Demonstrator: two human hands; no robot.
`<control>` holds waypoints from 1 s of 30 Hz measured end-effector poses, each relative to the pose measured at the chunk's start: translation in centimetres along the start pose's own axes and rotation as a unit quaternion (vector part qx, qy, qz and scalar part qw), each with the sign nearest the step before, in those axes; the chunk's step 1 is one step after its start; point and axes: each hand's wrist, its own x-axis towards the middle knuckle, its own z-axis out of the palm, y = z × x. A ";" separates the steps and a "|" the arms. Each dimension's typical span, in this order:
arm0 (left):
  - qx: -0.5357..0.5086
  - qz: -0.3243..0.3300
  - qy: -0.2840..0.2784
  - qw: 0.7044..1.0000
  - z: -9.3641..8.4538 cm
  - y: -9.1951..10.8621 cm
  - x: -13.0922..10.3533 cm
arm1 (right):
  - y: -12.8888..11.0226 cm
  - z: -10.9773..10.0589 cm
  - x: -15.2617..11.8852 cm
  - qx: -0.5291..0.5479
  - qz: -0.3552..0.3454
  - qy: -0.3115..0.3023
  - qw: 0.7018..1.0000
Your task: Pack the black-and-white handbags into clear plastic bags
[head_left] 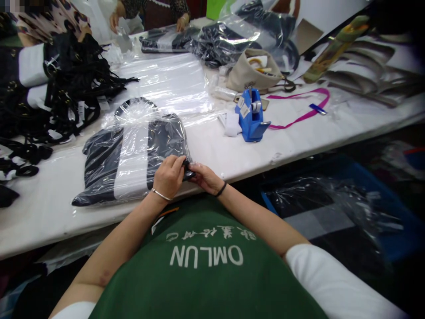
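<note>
On the table in front of me lies a black handbag [99, 164] inside a clear plastic bag [159, 146], with a white paper band [131, 164] around its middle and its round handle toward the back. My left hand [168, 175], wearing a thin bracelet, is closed on the lower right corner of the wrapped handbag. At that same corner my right hand [207, 177], with a dark band at the wrist, pinches the edge with thumb and fingers. The two hands nearly touch, and the fingers partly hide the corner.
Black handbags [66, 93] are heaped at left. Behind lie flat clear plastic bags [166, 82]. A blue tape dispenser [250, 115], pink lanyard [299, 117] and beige pouch [254, 73] sit to the right. Below the table edge is a blue bin [392, 221]. Co-workers' hands [182, 23] show across the table.
</note>
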 end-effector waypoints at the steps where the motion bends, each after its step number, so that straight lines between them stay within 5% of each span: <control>1: -0.003 0.006 0.012 1.000 0.0 -0.1 -0.2 | -0.1 -0.1 -0.1 -0.002 0.003 -0.007 1.000; 9: -0.016 0.054 -0.006 0.998 1.4 -0.3 -2.4 | -0.2 -0.9 2.3 -0.084 0.002 0.083 0.993; 16: 0.008 0.071 -0.021 0.997 2.5 -0.5 -3.2 | -2.7 -1.8 1.5 -0.038 0.122 0.006 0.992; 19: 0.025 0.087 -0.009 0.996 2.8 -0.6 -3.2 | -3.0 -1.8 1.5 -0.049 0.109 0.013 0.993; 24: -0.048 0.016 -0.017 0.999 1.2 -0.5 -3.6 | -2.8 -1.6 1.8 -0.095 0.054 0.010 0.994; 30: -0.039 -0.054 -0.026 0.997 -0.4 -0.8 -3.3 | -2.7 -1.8 2.0 -0.091 0.070 0.028 0.993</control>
